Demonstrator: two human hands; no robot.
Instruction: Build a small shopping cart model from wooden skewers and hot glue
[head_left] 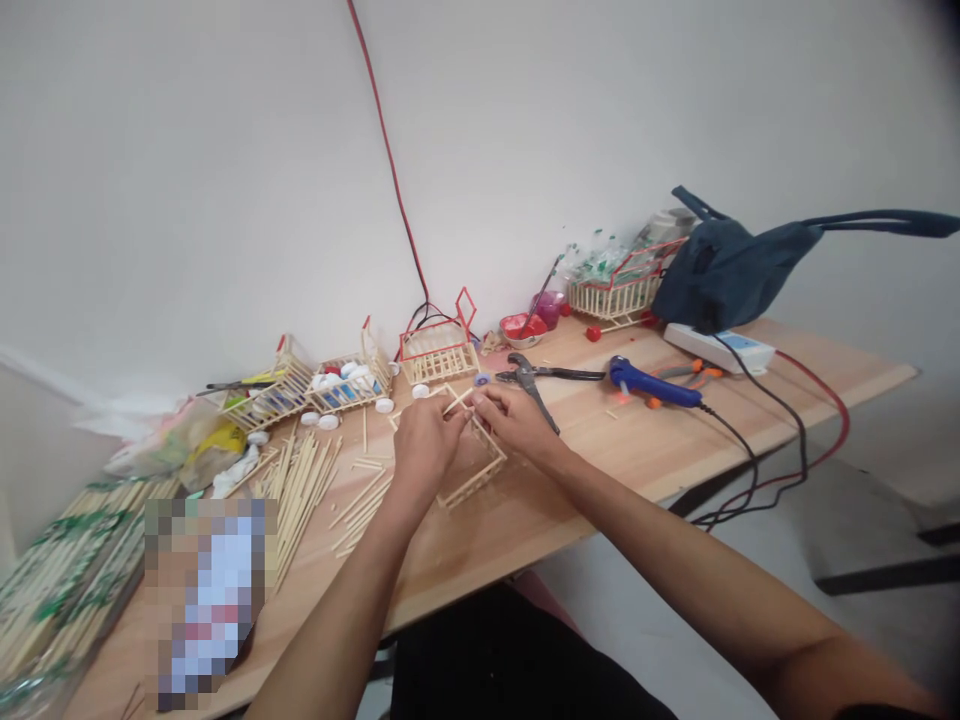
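A small rectangular frame of thin wooden sticks [474, 486] is between my hands, over the table. My left hand [424, 447] pinches its far side near a corner, thumb and fingers together. Close beside it, my right hand [516, 420] has its thumb and fingertips closed at the same far part of the frame. My fingers hide what exactly lies at the joint. Short cut sticks [367, 508] lie left of the frame. Just beyond my right hand are grey pliers [527, 376] and a blue hot glue gun [656, 386].
Several stick-built carts, among them a red-trimmed one [439, 362], stand along the wall. A red paint dish [523, 328], dark blue bag [735, 270] and white power strip [718, 347] are at right. Long sticks [304, 490] and packaged bundles [75, 570] lie left. Cables hang off the edge.
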